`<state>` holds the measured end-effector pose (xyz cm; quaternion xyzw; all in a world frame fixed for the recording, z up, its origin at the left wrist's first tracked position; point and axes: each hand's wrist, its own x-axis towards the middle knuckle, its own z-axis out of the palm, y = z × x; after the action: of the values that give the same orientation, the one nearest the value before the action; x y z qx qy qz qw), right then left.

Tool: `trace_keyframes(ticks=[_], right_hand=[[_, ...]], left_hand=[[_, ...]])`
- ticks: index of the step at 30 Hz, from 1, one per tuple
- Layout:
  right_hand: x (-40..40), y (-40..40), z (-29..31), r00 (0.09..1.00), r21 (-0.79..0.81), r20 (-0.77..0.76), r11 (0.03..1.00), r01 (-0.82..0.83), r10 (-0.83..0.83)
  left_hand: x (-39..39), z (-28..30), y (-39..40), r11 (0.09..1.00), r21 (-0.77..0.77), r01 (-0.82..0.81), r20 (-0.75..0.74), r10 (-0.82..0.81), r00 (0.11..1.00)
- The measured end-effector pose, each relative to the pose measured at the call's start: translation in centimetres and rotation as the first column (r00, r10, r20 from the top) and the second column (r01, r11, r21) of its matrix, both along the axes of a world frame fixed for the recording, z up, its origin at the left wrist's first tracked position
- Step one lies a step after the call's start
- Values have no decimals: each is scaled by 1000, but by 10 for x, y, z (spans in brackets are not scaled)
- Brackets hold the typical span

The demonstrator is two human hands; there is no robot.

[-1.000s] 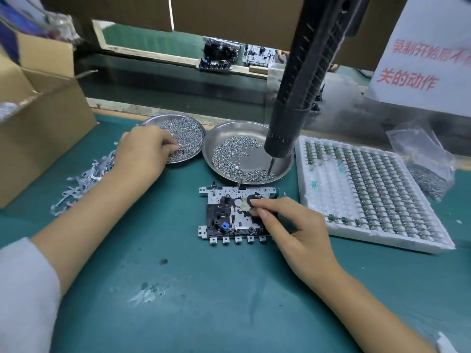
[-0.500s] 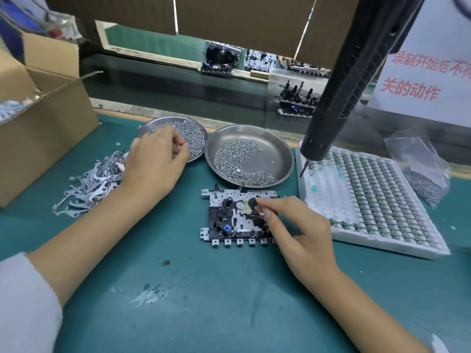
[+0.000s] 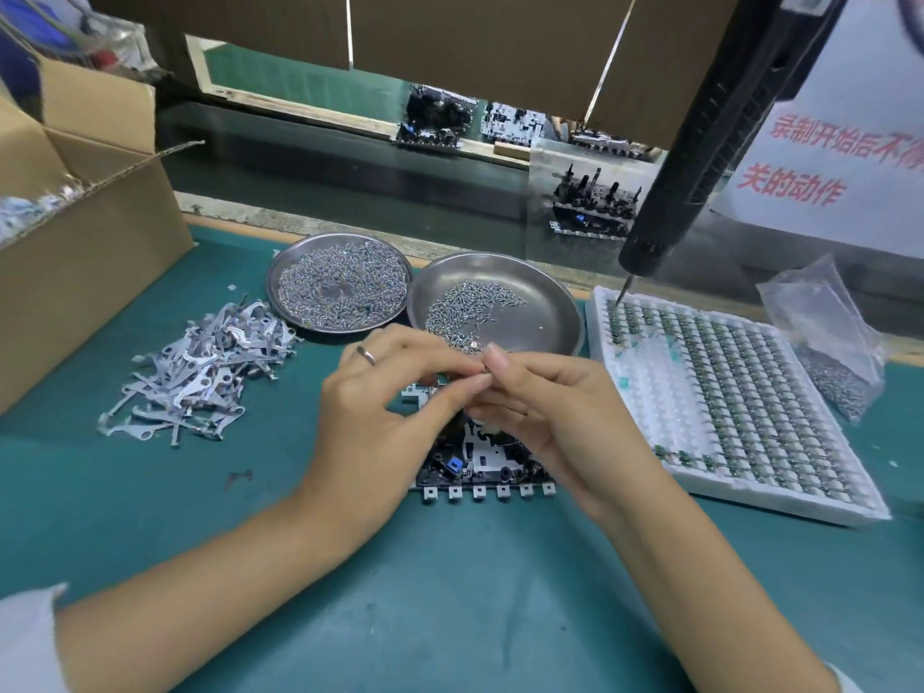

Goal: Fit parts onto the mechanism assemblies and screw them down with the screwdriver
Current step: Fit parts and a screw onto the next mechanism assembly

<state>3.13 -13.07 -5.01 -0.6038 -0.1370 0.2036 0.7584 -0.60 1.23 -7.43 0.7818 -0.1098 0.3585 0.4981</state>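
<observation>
A black and silver mechanism assembly (image 3: 475, 462) lies on the green mat, partly hidden under both hands. My left hand (image 3: 380, 402) and my right hand (image 3: 555, 407) meet just above it, fingertips pinching a tiny metal part (image 3: 484, 368) between them. A black electric screwdriver (image 3: 720, 127) hangs from above at the right, its bit over the white tray; neither hand touches it.
Two steel dishes hold small parts: the left dish (image 3: 340, 287) and the right dish (image 3: 495, 305). A pile of grey metal levers (image 3: 200, 372) lies at left beside a cardboard box (image 3: 75, 232). A white tray of components (image 3: 740, 397) and a plastic bag (image 3: 825, 342) sit at right.
My left hand left the left dish and came over the assembly to meet my right hand, which lifted off the mechanism. The hanging screwdriver swung to the right.
</observation>
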Motion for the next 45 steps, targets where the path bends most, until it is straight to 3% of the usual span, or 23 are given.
trace_keyframes(ticks=[8, 17, 20, 24, 30, 33, 36, 38, 40, 42, 45], right_hand=[[-2, -4, -6, 993, 5, -117, 999, 33, -32], [-10, 3, -12, 979, -34, 15, 979, 203, -203], [-15, 8, -15, 953, -64, 110, 955, 290, -282], [-21, 14, -15, 893, -86, 283, 919, 386, -349], [-22, 15, -16, 845, -143, 384, 880, 452, -372], [-20, 14, -16, 855, -163, 362, 878, 449, -370], [-19, 13, -16, 862, -177, 351, 878, 445, -366], [-20, 13, -16, 866, -186, 352, 880, 437, -356], [-20, 13, -16, 874, -192, 346, 886, 423, -342], [-19, 11, -16, 886, -184, 321, 896, 404, -334], [-17, 9, -14, 901, -143, 258, 909, 392, -348]], left_hand=[[0, -3, -1, 997, 55, -48, 47, 45, 998], [3, -7, 1, 925, 334, -180, 163, 131, 978], [0, -6, -4, 951, 264, -163, 106, 139, 985], [-5, 0, -9, 997, 59, -55, -36, 57, 998], [-2, 6, -5, 999, -30, -16, -108, 12, 994], [16, 8, 19, 977, 143, -158, -65, 168, 984], [44, 5, 59, 819, 399, -413, -70, 476, 876], [53, 0, 75, 707, 553, -440, -139, 599, 788], [56, -6, 80, 672, 621, -403, -174, 620, 765], [53, -4, 75, 698, 593, -402, -147, 584, 798], [37, 5, 49, 885, 384, -262, -9, 287, 958]])
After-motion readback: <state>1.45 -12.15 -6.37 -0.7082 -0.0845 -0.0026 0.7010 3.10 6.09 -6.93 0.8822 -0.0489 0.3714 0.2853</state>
